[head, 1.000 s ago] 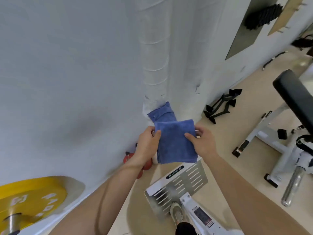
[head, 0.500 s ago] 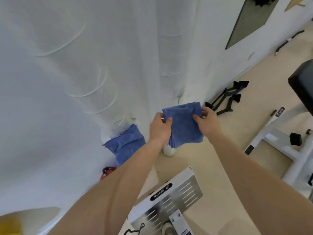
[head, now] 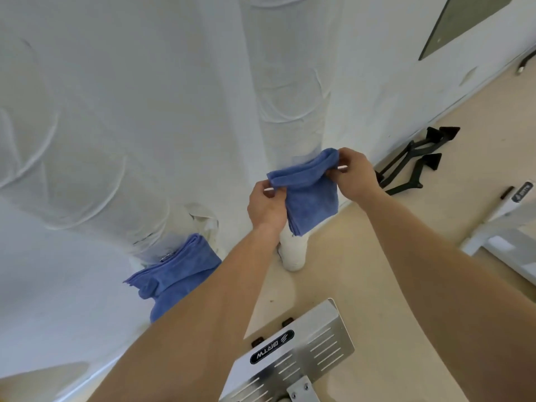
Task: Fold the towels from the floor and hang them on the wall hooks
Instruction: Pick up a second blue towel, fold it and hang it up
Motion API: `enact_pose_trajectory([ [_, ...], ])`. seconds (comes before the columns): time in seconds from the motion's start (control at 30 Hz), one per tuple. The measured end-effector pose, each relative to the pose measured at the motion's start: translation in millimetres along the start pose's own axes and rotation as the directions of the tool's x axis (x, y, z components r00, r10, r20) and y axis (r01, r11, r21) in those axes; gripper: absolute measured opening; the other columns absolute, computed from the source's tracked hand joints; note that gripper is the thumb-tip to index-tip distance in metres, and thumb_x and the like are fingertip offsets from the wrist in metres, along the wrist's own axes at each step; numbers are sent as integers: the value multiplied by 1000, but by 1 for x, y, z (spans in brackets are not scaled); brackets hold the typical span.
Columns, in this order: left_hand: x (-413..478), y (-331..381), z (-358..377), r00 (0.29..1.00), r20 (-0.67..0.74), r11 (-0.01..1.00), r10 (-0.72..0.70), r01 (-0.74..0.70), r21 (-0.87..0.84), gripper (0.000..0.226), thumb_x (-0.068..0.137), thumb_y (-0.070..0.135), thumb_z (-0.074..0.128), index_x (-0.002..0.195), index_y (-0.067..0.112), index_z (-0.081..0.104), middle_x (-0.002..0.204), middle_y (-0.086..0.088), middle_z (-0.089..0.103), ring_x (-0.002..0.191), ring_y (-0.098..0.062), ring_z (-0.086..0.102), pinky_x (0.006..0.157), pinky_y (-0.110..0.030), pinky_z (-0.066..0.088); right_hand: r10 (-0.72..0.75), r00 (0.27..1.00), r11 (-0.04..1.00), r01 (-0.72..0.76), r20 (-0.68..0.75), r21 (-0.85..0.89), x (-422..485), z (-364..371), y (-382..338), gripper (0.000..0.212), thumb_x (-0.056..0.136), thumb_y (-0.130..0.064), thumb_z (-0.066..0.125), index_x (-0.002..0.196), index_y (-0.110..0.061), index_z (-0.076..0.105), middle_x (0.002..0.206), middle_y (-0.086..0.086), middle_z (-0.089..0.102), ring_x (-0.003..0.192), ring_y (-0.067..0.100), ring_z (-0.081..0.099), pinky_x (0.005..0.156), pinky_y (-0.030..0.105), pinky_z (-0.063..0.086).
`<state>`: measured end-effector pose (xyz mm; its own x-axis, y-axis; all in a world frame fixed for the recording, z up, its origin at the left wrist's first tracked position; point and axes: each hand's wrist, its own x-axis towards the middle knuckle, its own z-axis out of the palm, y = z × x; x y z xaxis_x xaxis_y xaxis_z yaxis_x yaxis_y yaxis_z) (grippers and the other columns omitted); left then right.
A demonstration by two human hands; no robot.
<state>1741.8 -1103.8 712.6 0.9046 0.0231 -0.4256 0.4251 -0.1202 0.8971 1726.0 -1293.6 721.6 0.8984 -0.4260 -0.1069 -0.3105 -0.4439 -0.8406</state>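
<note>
Close against the white wall (head: 145,111), at the foot of a wrapped white column (head: 293,82), each grip is clamped on the same cloth. The left hand (head: 265,206) pinches the near top corner of the folded blue towel (head: 311,195), and the right hand (head: 355,175) pinches the far top corner. The top edge is stretched between them and rolled slightly over, and the rest hangs free in a stacked rectangle above the floor (head: 377,256).

The step in hand looks like the hanging itself. No hook shows behind this towel, so its exact place cannot be told. To do it well, keep the top edge taut and level so the layers stay aligned. Bring the middle of that edge to the hook, not a corner, and let the fold seat fully before either pinch loosens. Releasing one side early would likely let the layers fan open or slide off.

Outward and lower left, a second blue towel (head: 179,274) hangs flat against the wall, partly hidden by the left forearm. It seems to be hung already.

By count there are two blue towels, one held and one on the wall, and two hands. There is one slotted metal footplate (head: 295,361) at the bottom. A cluster of black handle attachments (head: 417,163) lies on the floor by the wall, too tangled to number.
</note>
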Motion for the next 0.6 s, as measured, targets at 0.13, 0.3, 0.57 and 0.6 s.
enact_pose_trajectory([
  [0.13,0,-13,-1,992,45,992,-119,120,-30,9,89,23,72,95,17,67,95,-10,75,84,-30,74,73,-45,64,120,991,993,-119,53,-19,2,11,22,19,85,-16,68,103,-16,67,92,6,73,88,28,69,85,44,56],
  [0.3,-4,-16,-6,982,96,986,-164,165,-7,13,90,17,71,102,13,68,91,-12,76,82,-30,75,71,-40,64,228,971,965,-236,73,113,-7,16,28,18,77,-16,71,93,-24,65,89,7,74,86,32,72,81,52,59],
  [0.57,-14,3,-18,999,29,968,-15,7,252,12,90,26,69,78,28,67,80,-3,71,74,-25,66,80,-46,61,74,995,980,-86,71,178,-31,1,-7,38,80,-50,63,104,-21,69,95,0,72,95,22,67,88,48,57],
  [0.6,-16,5,-18,999,42,963,8,-19,268,10,91,26,67,81,27,66,81,-2,70,76,-26,67,80,-46,62,49,997,992,-55,53,114,-31,2,-7,38,84,-49,65,108,-19,68,97,-1,71,95,22,67,87,45,57],
])
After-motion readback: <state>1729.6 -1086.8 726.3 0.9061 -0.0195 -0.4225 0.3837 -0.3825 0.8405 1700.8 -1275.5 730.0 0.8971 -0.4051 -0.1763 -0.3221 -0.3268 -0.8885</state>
